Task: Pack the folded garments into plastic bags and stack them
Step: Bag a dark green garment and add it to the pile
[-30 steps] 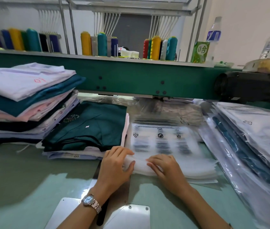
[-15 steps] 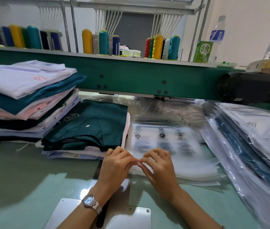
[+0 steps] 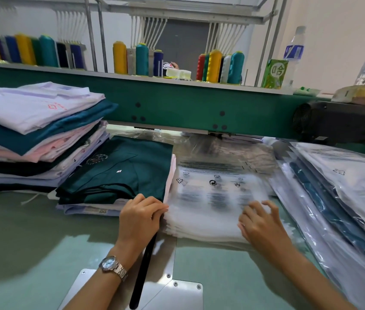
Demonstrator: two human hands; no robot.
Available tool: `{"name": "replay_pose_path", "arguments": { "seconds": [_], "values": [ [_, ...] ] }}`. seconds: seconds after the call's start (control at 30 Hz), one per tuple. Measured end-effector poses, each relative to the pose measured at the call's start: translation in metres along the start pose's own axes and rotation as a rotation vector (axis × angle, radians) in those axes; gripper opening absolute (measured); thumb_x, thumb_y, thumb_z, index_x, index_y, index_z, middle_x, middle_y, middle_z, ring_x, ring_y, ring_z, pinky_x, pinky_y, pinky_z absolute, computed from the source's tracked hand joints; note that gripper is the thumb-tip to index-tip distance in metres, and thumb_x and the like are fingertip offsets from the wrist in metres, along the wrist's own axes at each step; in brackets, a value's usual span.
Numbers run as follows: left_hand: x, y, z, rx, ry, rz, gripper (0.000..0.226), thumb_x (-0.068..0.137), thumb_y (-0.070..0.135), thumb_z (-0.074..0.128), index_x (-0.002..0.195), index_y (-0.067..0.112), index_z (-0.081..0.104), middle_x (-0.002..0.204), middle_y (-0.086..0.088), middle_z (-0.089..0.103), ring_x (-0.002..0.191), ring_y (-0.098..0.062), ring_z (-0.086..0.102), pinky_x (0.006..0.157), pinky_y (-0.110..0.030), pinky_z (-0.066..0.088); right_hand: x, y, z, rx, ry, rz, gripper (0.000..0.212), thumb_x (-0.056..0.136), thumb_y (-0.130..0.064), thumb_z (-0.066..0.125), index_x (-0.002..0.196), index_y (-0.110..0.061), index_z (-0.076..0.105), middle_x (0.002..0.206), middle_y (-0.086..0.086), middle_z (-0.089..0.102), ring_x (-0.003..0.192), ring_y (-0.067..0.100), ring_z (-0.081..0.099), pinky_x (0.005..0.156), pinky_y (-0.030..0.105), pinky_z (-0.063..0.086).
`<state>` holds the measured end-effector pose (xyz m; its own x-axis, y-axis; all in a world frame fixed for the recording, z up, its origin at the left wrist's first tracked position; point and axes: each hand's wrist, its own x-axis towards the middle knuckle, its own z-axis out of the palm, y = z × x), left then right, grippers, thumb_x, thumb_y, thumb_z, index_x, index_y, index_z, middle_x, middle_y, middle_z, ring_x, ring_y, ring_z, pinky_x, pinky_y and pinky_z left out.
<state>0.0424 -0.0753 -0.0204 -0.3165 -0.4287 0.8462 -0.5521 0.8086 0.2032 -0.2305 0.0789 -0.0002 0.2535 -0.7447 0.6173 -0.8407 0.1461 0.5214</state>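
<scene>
A stack of empty clear plastic bags (image 3: pixel 213 193) with printed warnings lies in front of me on the green table. My left hand (image 3: pixel 140 217) curls its fingers round the stack's near left edge and pinches the top bag there. My right hand (image 3: pixel 261 222), blurred, rests on the bags' near right part with its fingers loosely spread. A folded dark green garment (image 3: pixel 128 171) tops a low pile just left of the bags. Further left stands a tall pile of folded garments (image 3: pixel 34 135) in white, teal, pink and black. Packed garments in bags (image 3: pixel 338 198) are stacked at the right.
A green machine beam (image 3: pixel 177 106) crosses behind the work area, with thread cones (image 3: pixel 141 59) on top. A black box (image 3: pixel 342 121) sits at the back right under water bottles (image 3: pixel 293 50). A metal plate (image 3: pixel 170 294) and a black strap (image 3: pixel 143 269) lie near the table's front edge.
My hands, which pinched the bag's near edge close together, have moved apart: the left to the stack's left edge, the right across to its right part.
</scene>
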Motion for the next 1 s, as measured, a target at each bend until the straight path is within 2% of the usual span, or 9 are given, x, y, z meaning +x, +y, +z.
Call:
{"name": "replay_pose_path", "arguments": {
  "seconds": [0.2,0.3,0.37,0.47,0.6,0.67,0.8,0.9,1.0],
  "values": [
    [-0.003,0.000,0.004,0.007,-0.008,-0.048,0.007,0.081,0.023,0.077,0.078,0.029,0.078,0.076,0.019,0.068,0.065,-0.008,0.049,0.055,-0.022,0.042,-0.027,0.036,-0.010,-0.072,-0.085,0.172,0.032,0.079,-0.023,0.040,0.058,-0.016,0.064,0.066,-0.001,0.060,0.080,0.024,0.063,0.083,0.036,0.028],
    [-0.004,0.001,0.007,0.022,-0.009,-0.080,0.011,0.074,0.020,0.084,0.078,0.028,0.078,0.076,0.019,0.069,0.064,-0.008,0.050,0.053,-0.022,0.042,-0.034,0.040,-0.014,-0.123,-0.122,0.244,0.015,0.067,-0.012,0.071,0.054,-0.014,0.063,0.063,0.003,0.060,0.074,0.026,0.064,0.082,0.036,0.027],
    [-0.004,0.001,0.008,0.028,-0.006,-0.110,0.012,0.075,0.020,0.084,0.078,0.030,0.078,0.076,0.019,0.068,0.065,-0.008,0.048,0.054,-0.021,0.041,-0.039,0.040,-0.014,-0.147,-0.244,0.272,0.029,0.043,-0.002,0.089,0.054,-0.012,0.064,0.063,0.007,0.059,0.071,0.029,0.064,0.082,0.038,0.028],
    [-0.003,0.001,0.009,0.036,-0.001,-0.144,0.013,0.076,0.020,0.083,0.078,0.031,0.077,0.077,0.021,0.068,0.067,-0.007,0.048,0.055,-0.020,0.039,-0.042,0.047,-0.013,-0.163,-0.342,0.343,0.037,0.031,0.004,0.089,0.054,-0.010,0.063,0.063,0.010,0.057,0.071,0.031,0.060,0.082,0.040,0.030],
    [-0.003,0.003,0.010,0.039,-0.003,-0.147,0.013,0.075,0.020,0.083,0.079,0.031,0.078,0.077,0.020,0.068,0.067,-0.007,0.050,0.054,-0.019,0.038,-0.041,0.048,-0.018,-0.222,-0.568,0.455,0.029,0.045,-0.010,0.086,0.066,-0.017,0.068,0.073,0.002,0.061,0.082,0.027,0.057,0.087,0.040,0.029],
    [-0.004,0.002,0.010,0.029,0.000,-0.160,0.012,0.076,0.021,0.082,0.079,0.031,0.077,0.077,0.021,0.068,0.068,-0.006,0.050,0.053,-0.018,0.038,-0.037,0.043,-0.023,-0.193,-0.642,0.444,0.020,0.065,-0.026,0.078,0.083,-0.026,0.069,0.089,-0.006,0.062,0.094,0.020,0.053,0.090,0.040,0.024],
    [-0.006,0.004,0.011,0.010,0.000,-0.180,0.011,0.078,0.022,0.081,0.081,0.031,0.077,0.078,0.021,0.067,0.070,-0.006,0.050,0.053,-0.017,0.039,-0.009,0.026,-0.024,0.370,-0.482,0.491,0.029,0.090,-0.047,0.059,0.115,-0.031,0.066,0.114,-0.008,0.062,0.112,0.019,0.051,0.092,0.035,0.027],
    [-0.007,0.005,0.011,0.007,0.000,-0.175,0.010,0.079,0.022,0.080,0.082,0.031,0.077,0.079,0.021,0.067,0.071,-0.005,0.049,0.055,-0.013,0.035,0.023,0.006,-0.023,0.737,-0.347,0.316,0.031,0.089,-0.044,0.062,0.112,-0.025,0.070,0.110,-0.006,0.065,0.107,0.018,0.055,0.094,0.033,0.040],
    [-0.008,0.004,0.010,0.008,-0.007,-0.180,0.010,0.079,0.022,0.080,0.083,0.031,0.077,0.079,0.022,0.067,0.071,-0.005,0.049,0.056,-0.012,0.033,0.038,-0.008,-0.013,1.040,-0.368,0.253,0.030,0.084,-0.048,0.066,0.109,-0.032,0.071,0.111,-0.016,0.064,0.110,0.004,0.055,0.096,0.025,0.041]
  ]
}}
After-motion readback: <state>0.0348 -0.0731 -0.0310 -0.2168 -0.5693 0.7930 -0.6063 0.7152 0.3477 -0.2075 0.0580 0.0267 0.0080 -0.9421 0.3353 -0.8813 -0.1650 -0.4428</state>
